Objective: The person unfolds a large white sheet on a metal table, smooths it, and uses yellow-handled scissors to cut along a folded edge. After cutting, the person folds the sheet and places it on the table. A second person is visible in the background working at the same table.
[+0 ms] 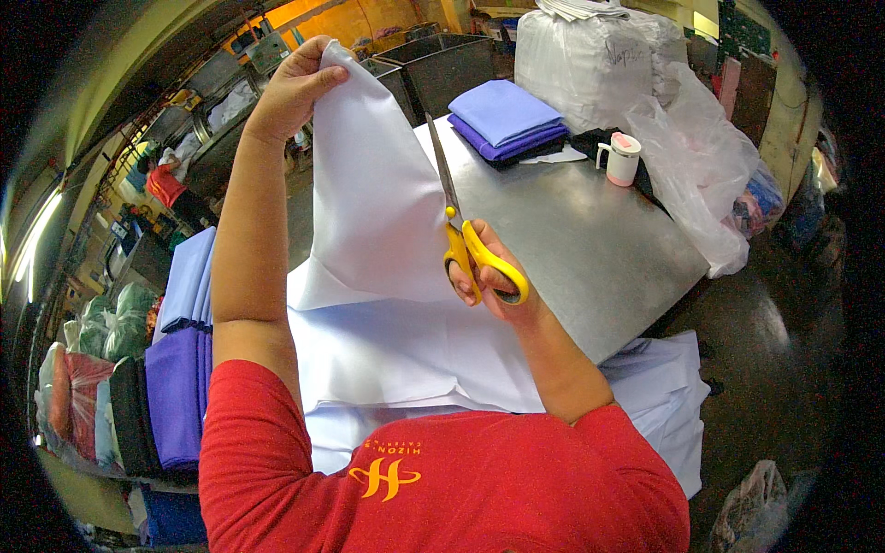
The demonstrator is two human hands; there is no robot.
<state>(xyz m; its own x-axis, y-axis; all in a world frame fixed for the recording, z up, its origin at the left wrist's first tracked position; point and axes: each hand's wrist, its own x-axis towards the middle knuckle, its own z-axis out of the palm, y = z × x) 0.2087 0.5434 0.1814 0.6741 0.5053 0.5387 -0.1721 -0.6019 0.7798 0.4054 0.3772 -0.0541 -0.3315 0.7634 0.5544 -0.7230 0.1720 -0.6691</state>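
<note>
High at upper left, my left hand (295, 88) pinches the top of a white cloth (369, 184), which hangs down from it and meets more white fabric (415, 350) spread over the steel table (590, 258). My right hand (484, 272) grips yellow-handled scissors (456, 244) by their loops, with the blades pointing upward beside the hanging cloth's right edge. Whether the blades touch that cloth I cannot tell.
Folded blue and purple cloths (502, 115), a white mug (618, 161) and bagged white bundles (581, 69) sit toward the back right. Folded fabric stacks (175, 387) and bagged bundles (78, 378) stand at left. A person (171, 189) works beyond, near steel bins.
</note>
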